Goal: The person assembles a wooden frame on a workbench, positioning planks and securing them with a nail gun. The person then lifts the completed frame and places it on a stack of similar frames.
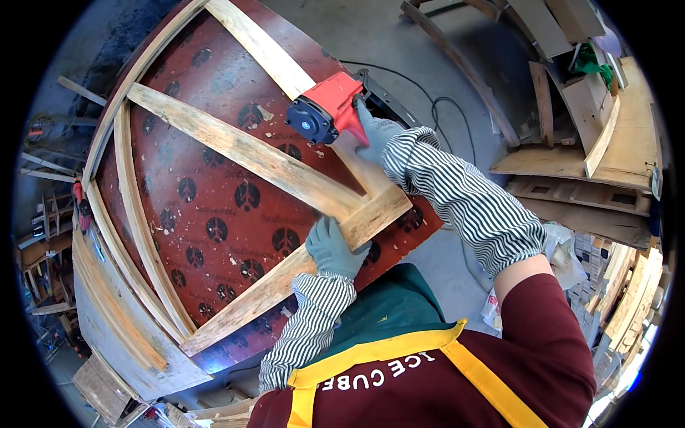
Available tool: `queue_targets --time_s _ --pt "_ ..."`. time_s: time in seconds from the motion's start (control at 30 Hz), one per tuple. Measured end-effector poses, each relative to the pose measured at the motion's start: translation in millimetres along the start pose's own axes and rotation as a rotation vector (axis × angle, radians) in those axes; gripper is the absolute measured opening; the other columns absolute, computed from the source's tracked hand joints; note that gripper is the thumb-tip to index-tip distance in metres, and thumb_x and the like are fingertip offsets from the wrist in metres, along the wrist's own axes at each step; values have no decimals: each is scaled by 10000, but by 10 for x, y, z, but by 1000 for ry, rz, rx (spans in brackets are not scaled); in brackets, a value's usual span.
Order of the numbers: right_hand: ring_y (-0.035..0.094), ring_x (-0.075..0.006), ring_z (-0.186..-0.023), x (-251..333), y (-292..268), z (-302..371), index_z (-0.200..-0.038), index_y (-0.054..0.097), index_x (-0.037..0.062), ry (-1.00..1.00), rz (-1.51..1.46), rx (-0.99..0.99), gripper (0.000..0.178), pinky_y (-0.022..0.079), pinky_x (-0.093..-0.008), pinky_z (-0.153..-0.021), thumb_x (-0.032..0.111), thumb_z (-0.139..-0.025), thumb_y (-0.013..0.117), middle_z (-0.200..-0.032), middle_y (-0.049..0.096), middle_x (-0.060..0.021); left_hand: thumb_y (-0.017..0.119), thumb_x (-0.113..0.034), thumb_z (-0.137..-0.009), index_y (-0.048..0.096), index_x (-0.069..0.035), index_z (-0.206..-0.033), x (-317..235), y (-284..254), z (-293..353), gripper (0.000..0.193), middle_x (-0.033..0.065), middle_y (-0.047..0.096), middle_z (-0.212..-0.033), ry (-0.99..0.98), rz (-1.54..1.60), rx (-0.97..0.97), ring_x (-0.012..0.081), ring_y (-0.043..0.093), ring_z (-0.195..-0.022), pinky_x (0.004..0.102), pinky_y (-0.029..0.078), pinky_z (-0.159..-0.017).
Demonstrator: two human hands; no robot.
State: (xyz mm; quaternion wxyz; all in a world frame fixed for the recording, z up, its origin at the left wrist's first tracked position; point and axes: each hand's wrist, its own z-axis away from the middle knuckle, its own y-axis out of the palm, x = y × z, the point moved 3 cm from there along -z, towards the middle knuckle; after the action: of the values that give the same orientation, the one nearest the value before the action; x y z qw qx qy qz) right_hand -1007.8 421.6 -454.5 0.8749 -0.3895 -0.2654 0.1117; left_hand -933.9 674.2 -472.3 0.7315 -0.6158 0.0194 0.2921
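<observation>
My gloved right hand [379,134] is closed around the handle of a red and black nail gun [330,105]. The gun is raised over the far right part of a wooden frame on a red-brown panel [221,185]. My gloved left hand [334,250] grips the near wooden plank [250,303], its fingers over the top edge beside the joint with a middle slat [242,146]. A further slat [260,46] runs behind the nail gun, partly hidden by it. The gun's nose is hidden from this view.
A dark hose [437,103] trails over the floor to the right. At the far left lies another red and black tool [82,207], near loose wooden strips [118,307]. Plywood sheets [592,171] and stacked timber [631,292] stand on the right.
</observation>
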Motion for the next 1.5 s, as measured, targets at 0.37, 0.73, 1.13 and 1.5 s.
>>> queue_targets --time_s 0.37,0.73,1.13,1.5 --pt "631 -384 -919 -25 82 -14 -1491 -66 9 -19 -13 -51 1073 481 -437 -812 255 -760 679 -1026 612 -250 843 -420 -580 462 20 -1264 -61 -19 -80 898 186 446 -1300 75 -3 33 339 416 -1213 470 308 -1006" --pt "592 -398 -1051 -162 -57 199 -1503 -11 22 -68 -64 -80 957 457 -440 -901 189 -790 605 -1182 565 -266 835 -433 -560 531 7 -1175 103 78 -91 815 179 482 -1265 218 24 -54 335 482 -1133 454 379 -935" --pt "576 -423 -1068 -552 -193 1220 -1499 62 32 30 -202 -166 934 458 -446 -923 195 -768 619 -1217 536 -304 862 -369 -549 499 -15 -1254 -73 -24 -8 868 177 481 -1290 111 -29 -28 340 455 -1199 452 374 -986" --pt "613 -370 -1044 -755 641 1451 -1520 49 73 262 -59 -102 768 506 -460 -859 132 -896 492 -1209 548 -247 868 -346 -610 528 61 -1201 -428 -1221 39 794 214 561 -1142 272 94 -1 349 579 -1031 405 484 -888"
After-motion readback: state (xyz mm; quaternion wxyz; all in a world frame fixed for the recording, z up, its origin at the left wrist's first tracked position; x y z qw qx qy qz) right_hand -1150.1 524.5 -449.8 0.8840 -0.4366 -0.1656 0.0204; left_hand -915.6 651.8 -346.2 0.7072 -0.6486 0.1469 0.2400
